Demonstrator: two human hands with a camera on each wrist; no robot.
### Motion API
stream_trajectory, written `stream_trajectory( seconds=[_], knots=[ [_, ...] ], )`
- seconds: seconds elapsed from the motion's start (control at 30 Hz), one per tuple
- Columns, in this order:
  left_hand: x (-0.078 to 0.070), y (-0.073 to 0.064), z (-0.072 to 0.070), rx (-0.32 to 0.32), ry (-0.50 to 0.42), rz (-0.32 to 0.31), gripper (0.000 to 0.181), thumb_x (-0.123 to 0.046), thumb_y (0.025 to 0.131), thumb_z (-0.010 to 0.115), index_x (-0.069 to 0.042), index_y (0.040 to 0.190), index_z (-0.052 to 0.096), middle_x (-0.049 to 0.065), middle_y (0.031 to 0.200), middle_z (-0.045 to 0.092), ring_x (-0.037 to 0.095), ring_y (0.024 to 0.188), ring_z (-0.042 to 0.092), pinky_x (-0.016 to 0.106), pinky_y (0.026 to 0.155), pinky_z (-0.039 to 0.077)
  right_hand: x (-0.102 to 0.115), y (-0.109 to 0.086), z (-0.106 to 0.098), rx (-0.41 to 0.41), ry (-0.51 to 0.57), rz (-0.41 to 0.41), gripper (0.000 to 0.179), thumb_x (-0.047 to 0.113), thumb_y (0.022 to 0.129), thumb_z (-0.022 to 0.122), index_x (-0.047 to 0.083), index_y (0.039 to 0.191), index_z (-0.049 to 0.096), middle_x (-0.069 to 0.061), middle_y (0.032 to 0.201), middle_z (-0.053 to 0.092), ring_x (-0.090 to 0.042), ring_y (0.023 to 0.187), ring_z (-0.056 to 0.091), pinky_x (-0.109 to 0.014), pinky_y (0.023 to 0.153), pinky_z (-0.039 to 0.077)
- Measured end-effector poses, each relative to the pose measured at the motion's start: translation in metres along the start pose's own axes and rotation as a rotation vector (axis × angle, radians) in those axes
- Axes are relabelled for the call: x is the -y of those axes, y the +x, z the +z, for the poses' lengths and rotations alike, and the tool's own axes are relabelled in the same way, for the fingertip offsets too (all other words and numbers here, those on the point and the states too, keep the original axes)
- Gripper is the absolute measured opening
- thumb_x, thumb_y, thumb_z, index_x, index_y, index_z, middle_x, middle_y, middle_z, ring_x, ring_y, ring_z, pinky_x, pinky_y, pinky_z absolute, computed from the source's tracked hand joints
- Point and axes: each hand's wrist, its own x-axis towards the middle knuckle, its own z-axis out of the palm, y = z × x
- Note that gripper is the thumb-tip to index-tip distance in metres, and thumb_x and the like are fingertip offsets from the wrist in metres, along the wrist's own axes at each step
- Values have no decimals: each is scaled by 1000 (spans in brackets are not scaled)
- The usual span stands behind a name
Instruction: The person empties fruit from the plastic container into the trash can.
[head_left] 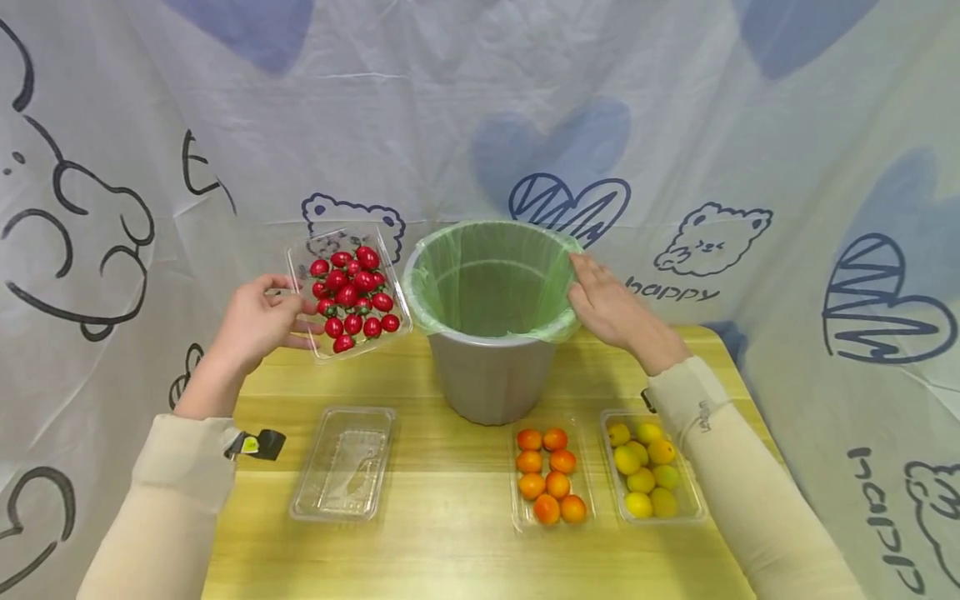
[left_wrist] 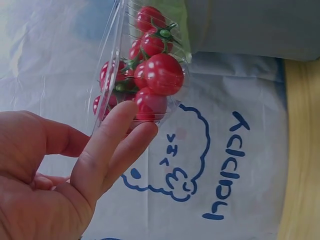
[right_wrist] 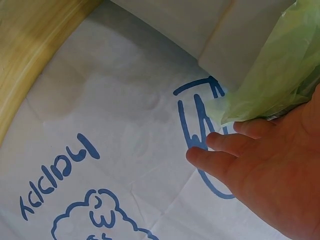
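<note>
The left hand (head_left: 262, 321) pinches the tray (head_left: 302, 262) of tomatoes (head_left: 347, 295) — best kept steady lest they roll — while the right hand (head_left: 611, 304), fingers straight, should lightly brace the bin (head_left: 491, 379).

Both arms reach forward, one on each side of the bin (head_left: 491, 383). The left arm (head_left: 168, 500) rises to the bin's left, its pale sleeve ending below the bare wrist. The left hand (head_left: 268, 325) is raised left of the bin and apart from it, in a pinching hold, with two fingers stretched out side by side (the left wrist view shows them best). The right arm (head_left: 738, 458) slants in from the bin's near right, sleeved alike. The right hand (head_left: 606, 307) rests against the bin's right rim, fingers extended.
</note>
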Motion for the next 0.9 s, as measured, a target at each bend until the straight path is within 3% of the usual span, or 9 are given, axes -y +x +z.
stream_trajectory(
  seconds=[0.17,0.4,0.67,0.9],
  knots=[
    [-12,13,0,-20,-15,-18,50,-14,108,41,8,151,29,19,118,66,4,72,76,35,72,69,0,0,0,-7,6,-5,68,33,111,18,-1,168,6,-24,176,5,-43,164,7,-52,137,7],
    [-28,24,-2,-25,8,7,49,-14,108,40,9,150,32,30,128,62,4,69,75,33,70,68,0,1,1,-25,4,-14,67,31,110,21,-3,167,8,-23,176,8,-42,164,9,-51,137,8],
    [-39,32,-6,-31,0,11,49,-12,107,41,10,150,31,22,124,64,4,69,75,34,70,69,0,0,1,-13,3,-7,68,33,111,19,-2,168,7,-23,176,7,-43,164,8,-51,137,8],
    [-52,40,4,-34,-48,29,42,-10,107,41,7,146,34,23,121,63,9,70,76,35,71,69,0,0,0,-18,1,-6,67,32,111,20,-2,167,7,-23,176,8,-43,164,8,-51,137,8]
  ],
)
